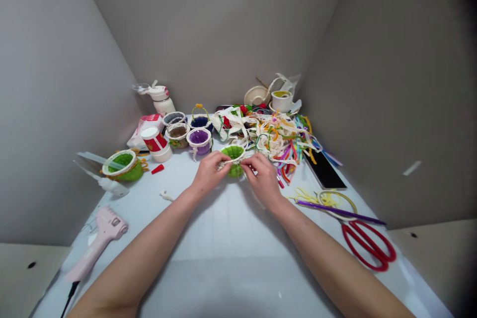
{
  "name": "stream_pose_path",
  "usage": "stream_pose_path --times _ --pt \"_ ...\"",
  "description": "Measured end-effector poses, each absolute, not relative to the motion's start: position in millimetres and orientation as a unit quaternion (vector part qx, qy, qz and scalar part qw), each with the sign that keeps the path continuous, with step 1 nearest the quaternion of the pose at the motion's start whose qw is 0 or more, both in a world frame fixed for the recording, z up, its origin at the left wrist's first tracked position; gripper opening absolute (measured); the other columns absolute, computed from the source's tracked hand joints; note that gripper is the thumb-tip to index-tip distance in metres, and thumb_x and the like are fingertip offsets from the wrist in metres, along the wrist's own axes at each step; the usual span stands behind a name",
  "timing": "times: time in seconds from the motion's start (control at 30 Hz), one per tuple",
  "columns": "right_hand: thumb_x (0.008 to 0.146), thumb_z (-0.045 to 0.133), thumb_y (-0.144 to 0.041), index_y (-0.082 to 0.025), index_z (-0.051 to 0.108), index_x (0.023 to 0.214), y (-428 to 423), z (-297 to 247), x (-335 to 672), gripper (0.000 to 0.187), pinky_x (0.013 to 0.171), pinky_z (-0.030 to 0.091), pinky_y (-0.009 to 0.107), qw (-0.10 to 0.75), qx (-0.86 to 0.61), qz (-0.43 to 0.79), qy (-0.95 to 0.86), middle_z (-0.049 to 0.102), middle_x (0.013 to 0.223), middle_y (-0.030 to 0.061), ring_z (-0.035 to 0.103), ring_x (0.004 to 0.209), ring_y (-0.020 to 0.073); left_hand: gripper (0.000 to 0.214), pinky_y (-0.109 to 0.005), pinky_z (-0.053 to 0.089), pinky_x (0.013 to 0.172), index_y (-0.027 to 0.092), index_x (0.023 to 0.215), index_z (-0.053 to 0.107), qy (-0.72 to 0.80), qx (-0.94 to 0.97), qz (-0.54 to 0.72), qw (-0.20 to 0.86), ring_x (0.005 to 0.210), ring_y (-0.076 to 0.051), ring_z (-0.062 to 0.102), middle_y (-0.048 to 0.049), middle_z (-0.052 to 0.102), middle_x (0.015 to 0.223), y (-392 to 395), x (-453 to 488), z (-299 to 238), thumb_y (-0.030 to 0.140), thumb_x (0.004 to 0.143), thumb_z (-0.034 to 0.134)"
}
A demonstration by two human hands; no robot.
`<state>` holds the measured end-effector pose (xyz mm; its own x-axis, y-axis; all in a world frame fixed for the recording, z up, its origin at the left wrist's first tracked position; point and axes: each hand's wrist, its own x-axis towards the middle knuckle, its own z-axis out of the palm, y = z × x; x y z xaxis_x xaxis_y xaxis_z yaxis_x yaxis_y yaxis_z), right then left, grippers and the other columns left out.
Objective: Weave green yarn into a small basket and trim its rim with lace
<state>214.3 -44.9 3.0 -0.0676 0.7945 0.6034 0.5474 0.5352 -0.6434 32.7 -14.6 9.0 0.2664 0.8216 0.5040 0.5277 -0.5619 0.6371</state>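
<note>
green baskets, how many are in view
2: the held basket between the left hand and right hand, and the left basket beyond the pink glue gun. The craft pile may hide more.

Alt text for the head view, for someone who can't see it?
The person's left hand grips a small white-rimmed green basket, the right hand close at its other side, over a white table. Beyond are a purple basket and a tangled heap of lace and colourful strips; a pink glue gun lies at left, red-handled scissors at right.

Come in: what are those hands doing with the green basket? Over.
Left hand holds green basket by its edge. Right hand alongside, grip unclear. Basket upright. Red scissors off right, not blocking.
</note>
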Motion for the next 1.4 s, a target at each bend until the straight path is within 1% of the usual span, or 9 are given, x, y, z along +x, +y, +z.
stream_pose_path --times 0.57,0.83,0.93,1.0,1.03,1.13,1.2,1.3,1.4 --pt "0.091 0.055 -0.017 -0.02 0.065 0.087 -44.6 0.4 211.4 0.011 0.074 0.045 0.031 0.476 -0.483 0.111 -0.726 0.059 0.085 0.005 0.057 0.082 0.0194 0.007 -0.029 0.048 0.075 0.017 0.082 0.065 0.426 0.786 0.425 0.141 0.079 -0.016 0.061 -0.0036 0.066 0.082 -15.7 34.6 5.4 0.02 0.085 0.06" --pt "0.09 0.051 -0.017 -0.02 0.061 0.081 -53.5 -0.6 205.7 0.013 0.068 0.042 0.029 0.462 -0.51 0.131 -0.714 0.059 0.081 0.0041 0.056 0.077 0.0182 0.005 -0.028 0.049 0.074 0.017 0.083 0.063 0.412 0.8 0.425 0.1 0.079 -0.016 0.061 -0.0037 0.065 0.082 -24.2 42.2 2.9 0.018 0.087 0.06" --pt "0.088 0.052 -0.019 -0.02 0.059 0.079 -56.2 1.5 202.7 0.011 0.067 0.042 0.029 0.478 -0.521 0.175 -0.685 0.06 0.079 0.003 0.056 0.073 0.0175 0.004 -0.028 0.049 0.073 0.017 0.085 0.063 0.399 0.805 0.431 0.087 0.08 -0.016 0.061 -0.0042 0.065 0.083 -27.0 44.5 0.2 0.017 0.087 0.06" --pt "0.085 0.057 -0.023 -0.02 0.058 0.081 -55.6 1.2 200.4 0.005 0.066 0.043 0.029 0.5 -0.533 0.249 -0.636 0.06 0.076 0.0015 0.056 0.069 0.0167 0.004 -0.028 0.05 0.073 0.017 0.085 0.063 0.394 0.805 0.435 0.084 0.08 -0.016 0.061 -0.0043 0.065 0.083 -27.9 45.0 -1.6 0.017 0.087 0.059" --pt "0.082 0.06 -0.026 -0.02 0.057 0.082 -54.5 0.1 199.2 0.007 0.065 0.044 0.029 0.515 -0.536 0.295 -0.601 0.061 0.074 0.0005 0.057 0.067 0.0164 0.005 -0.028 0.05 0.073 0.017 0.086 0.064 0.393 0.806 0.435 0.085 0.081 -0.016 0.062 -0.0044 0.065 0.083 -28.1 45.0 -2.5 0.017 0.087 0.059" --pt "0.073 0.07 -0.033 -0.022 0.048 0.083 -50.2 -5.6 196.6 0.027 0.06 0.044 0.028 0.555 -0.527 0.409 -0.498 0.058 0.068 -0.0037 0.056 0.061 0.0153 0.005 -0.028 0.05 0.073 0.017 0.087 0.064 0.383 0.812 0.43 0.094 0.081 -0.017 0.062 -0.0049 0.066 0.084 -28.4 44.7 -4.6 0.018 0.088 0.059" --pt "0.07 0.073 -0.038 -0.023 0.043 0.079 -48.4 -7.6 198.2 0.034 0.056 0.042 0.027 0.561 -0.52 0.436 -0.474 0.053 0.063 -0.0061 0.052 0.056 0.0143 0.006 -0.029 0.05 0.072 0.017 0.088 0.065 0.375 0.816 0.429 0.1 0.08 -0.017 0.062 -0.0051 0.066 0.084 -28.9 44.7 -5.7 0.018 0.088 0.059" --pt "0.076 0.068 -0.041 -0.022 0.047 0.078 -47.7 0.5 209.1 0.028 0.059 0.042 0.028 0.52 -0.532 0.383 -0.547 0.054 0.066 -0.0042 0.051 0.059 0.015 0.008 -0.029 0.05 0.073 0.017 0.088 0.066 0.371 0.817 0.43 0.099 0.08 -0.017 0.062 -0.0053 0.066 0.083 -30.0 45.1 -7.2 0.019 0.089 0.058" --pt "0.087 0.06 -0.035 -0.021 0.062 0.088 -44.6 20.6 224.6 0.015 0.08 0.042 0.035 0.444 -0.546 0.214 -0.677 0.061 0.089 0.0042 0.056 0.085 0.0199 0.009 -0.029 0.05 0.072 0.017 0.089 0.067 0.364 0.821 0.431 0.089 0.08 -0.017 0.061 -0.0053 0.066 0.084 -30.8 45.4 -9.1 0.022 0.09 0.059"
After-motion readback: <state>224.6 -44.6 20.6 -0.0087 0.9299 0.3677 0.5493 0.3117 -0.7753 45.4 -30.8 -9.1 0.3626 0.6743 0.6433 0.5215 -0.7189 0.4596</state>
